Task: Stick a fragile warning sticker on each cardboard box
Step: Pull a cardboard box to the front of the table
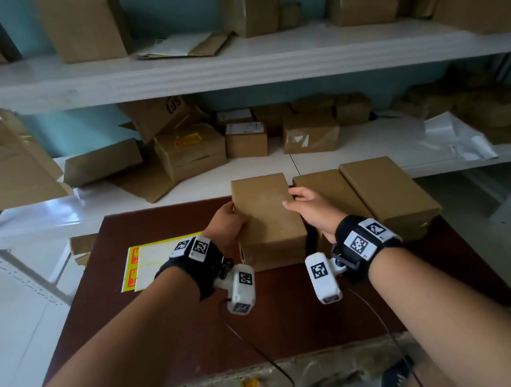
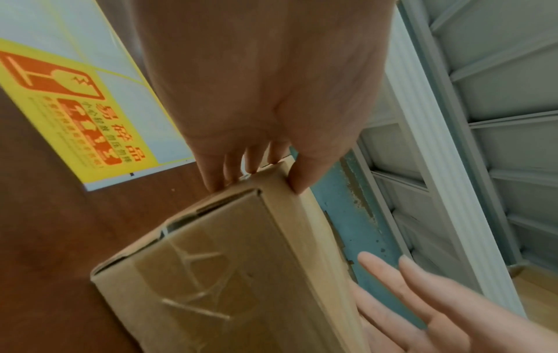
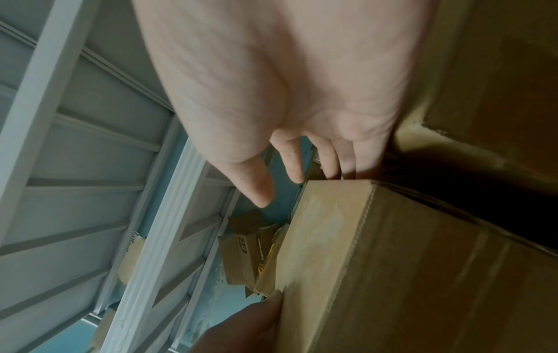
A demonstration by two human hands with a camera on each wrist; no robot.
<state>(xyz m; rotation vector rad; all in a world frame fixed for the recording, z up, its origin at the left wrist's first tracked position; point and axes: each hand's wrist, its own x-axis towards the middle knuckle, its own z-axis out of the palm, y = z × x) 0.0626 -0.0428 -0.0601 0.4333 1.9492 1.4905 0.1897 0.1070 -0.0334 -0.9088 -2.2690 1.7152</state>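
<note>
Both hands are on the same box (image 1: 267,214). Left hand (image 1: 226,225) grips its left side, thumb on top at the edge & fingers (image 2: 216,172) curled down the side wall. Right hand (image 1: 308,209) is at the right top edge, fingers spread & straight; fingertips reach over the lid but I can't tell if they're touching it or just above. From the right wrist cam the thumb (image 3: 256,184) hangs free of the cardboard.

Box sits on the brown table (image 1: 173,323), top plain, no sticker on it. Its near end face has clear tape over it. Two more boxes stand just right of it, side by side: 2nd box (image 1: 327,194) touching or nearly touching the first, 3rd box (image 1: 387,191) beside that, tops bare too.

Sticker sheet (image 1: 147,263) lies flat on the table left of my left wrist, yellow w/ red-orange fragile labels left along its left edge, rest of the sheet white backing.

White shelves (image 1: 233,65) behind the table hold lots of other cartons, one w/ a yellow label (image 1: 188,139) on top
</note>
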